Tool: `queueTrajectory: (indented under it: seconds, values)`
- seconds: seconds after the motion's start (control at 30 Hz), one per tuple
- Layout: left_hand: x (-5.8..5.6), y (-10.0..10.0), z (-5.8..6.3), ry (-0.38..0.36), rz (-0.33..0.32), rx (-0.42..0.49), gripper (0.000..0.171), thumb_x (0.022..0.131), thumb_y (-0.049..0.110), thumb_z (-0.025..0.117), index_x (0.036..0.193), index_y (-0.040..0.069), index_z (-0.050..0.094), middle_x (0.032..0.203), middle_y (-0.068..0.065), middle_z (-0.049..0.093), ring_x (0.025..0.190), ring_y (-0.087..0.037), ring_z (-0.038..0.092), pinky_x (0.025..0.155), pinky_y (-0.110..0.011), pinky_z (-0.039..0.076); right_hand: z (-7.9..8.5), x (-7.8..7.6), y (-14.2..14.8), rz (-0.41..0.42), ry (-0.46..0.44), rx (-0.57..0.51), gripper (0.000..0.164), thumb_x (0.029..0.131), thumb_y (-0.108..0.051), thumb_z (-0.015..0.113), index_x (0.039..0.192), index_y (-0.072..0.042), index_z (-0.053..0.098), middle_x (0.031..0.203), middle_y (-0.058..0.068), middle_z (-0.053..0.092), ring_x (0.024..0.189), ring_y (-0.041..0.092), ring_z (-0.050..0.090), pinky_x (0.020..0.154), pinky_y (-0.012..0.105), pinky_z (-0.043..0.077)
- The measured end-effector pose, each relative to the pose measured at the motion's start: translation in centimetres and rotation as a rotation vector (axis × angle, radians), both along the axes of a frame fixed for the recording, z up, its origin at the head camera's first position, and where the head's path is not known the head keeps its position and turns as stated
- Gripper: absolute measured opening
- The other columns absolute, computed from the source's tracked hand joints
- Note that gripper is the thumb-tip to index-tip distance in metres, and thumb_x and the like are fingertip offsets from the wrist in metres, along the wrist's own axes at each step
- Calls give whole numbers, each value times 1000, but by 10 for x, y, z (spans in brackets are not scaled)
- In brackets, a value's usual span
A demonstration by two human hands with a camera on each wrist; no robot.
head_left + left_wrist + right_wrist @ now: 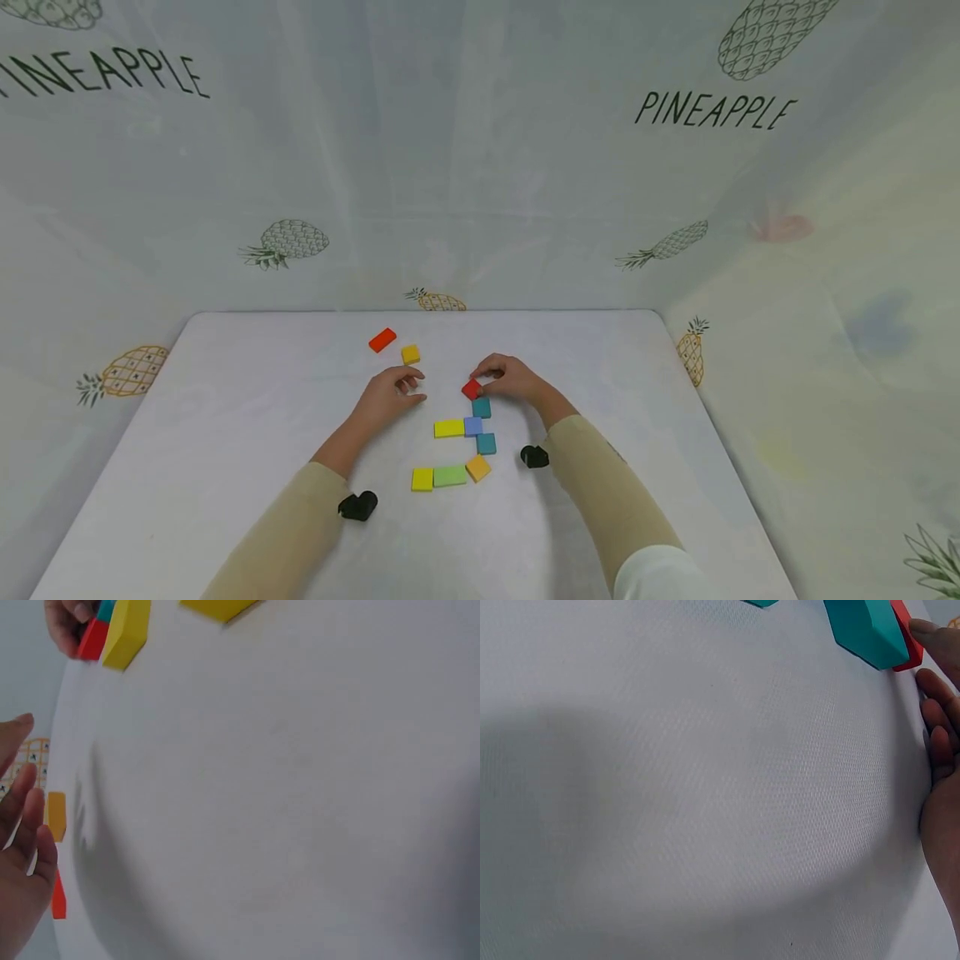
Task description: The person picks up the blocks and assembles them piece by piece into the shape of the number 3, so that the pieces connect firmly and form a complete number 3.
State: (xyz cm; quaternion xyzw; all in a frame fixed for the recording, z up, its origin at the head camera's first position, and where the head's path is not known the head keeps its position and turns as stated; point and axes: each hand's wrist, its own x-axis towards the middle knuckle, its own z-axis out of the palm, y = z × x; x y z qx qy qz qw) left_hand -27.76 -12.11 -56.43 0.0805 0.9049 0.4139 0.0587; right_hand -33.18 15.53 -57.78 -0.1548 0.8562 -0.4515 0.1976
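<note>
My right hand [516,380] pinches a small red block [470,388] between thumb and fingers, at the far end of a teal block [482,407]. In the right wrist view the thumb lies on the red block [918,654], beside the teal block [866,631]. A blue-violet block [473,427], a long yellow block [448,428] and a second teal block [486,443] lie nearer. My left hand [384,402] hovers with loosely bent, parted fingers and holds nothing; nearest to it is an orange-yellow block [410,354].
Farther back lies a red-orange block [382,340]. Nearer me are a yellow square block [422,479], a light green block [450,476] and a turned orange block [477,468]. The white table [247,400] meets pineapple-printed cloth [480,167] behind.
</note>
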Motion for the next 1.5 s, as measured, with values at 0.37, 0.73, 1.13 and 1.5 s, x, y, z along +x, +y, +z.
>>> queueTrajectory:
  seconds: [0.37,0.73,1.13,1.5]
  values:
    - [-34,-17,-9,4,90,-7,38,84,19,79,119,9,66,101,-6,61,87,-22,53,77,-34,46,0,7,-2,-13,-13,-17,21,86,-11,76,106,-16,74,110,-5,63,104,17,53,93,32,45]
    - [-44,-20,-4,-17,181,-20,48,86,18,76,129,6,59,102,-11,61,90,-26,54,80,-37,46,-4,6,-6,-11,-10,-2,21,86,-13,75,107,-17,74,111,-6,63,104,16,53,93,31,45]
    - [-48,-15,-9,-6,219,-100,46,86,22,76,127,8,61,99,-9,62,86,-26,55,75,-37,44,0,6,-6,-10,7,-11,20,85,-13,76,105,-18,74,109,-6,63,103,16,53,93,32,45]
    - [-57,-33,-13,59,277,13,41,87,19,74,123,3,61,93,-11,60,82,-27,53,73,-36,44,0,3,-2,-25,0,14,20,86,-15,76,105,-19,74,109,-7,63,104,16,53,94,32,45]
